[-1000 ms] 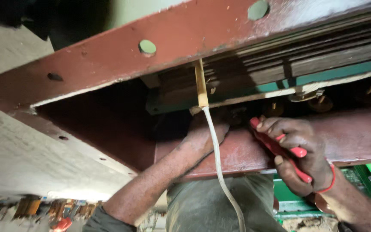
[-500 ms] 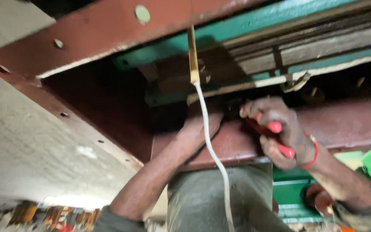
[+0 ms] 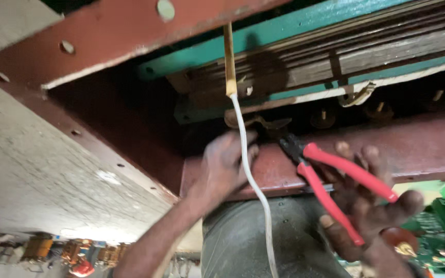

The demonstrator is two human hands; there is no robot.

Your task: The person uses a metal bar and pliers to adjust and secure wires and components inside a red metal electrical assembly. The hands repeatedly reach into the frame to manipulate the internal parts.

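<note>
The right hand [image 3: 366, 206] holds a pair of red-handled pliers [image 3: 330, 177], its fingers spread loosely round the two handles, which now stand apart; half a second ago the same hand was closed tight round them. The pliers' dark nose points up and left to a bent metal piece [image 3: 256, 122] just left of a white cord [image 3: 251, 175] that hangs from a yellowish strip [image 3: 228, 56]. The left hand [image 3: 225, 164] has stayed against the red-brown beam [image 3: 428, 144] just left of the cord, fingers curled at the beam's upper edge, holding nothing that can be made out. The opened handles suggest the grip on the metal piece is being let go or reset. Above the cord run a green bar [image 3: 305, 25] and stacked grey plates [image 3: 387, 51]. No package, label or sign shows near the cord.
</note>
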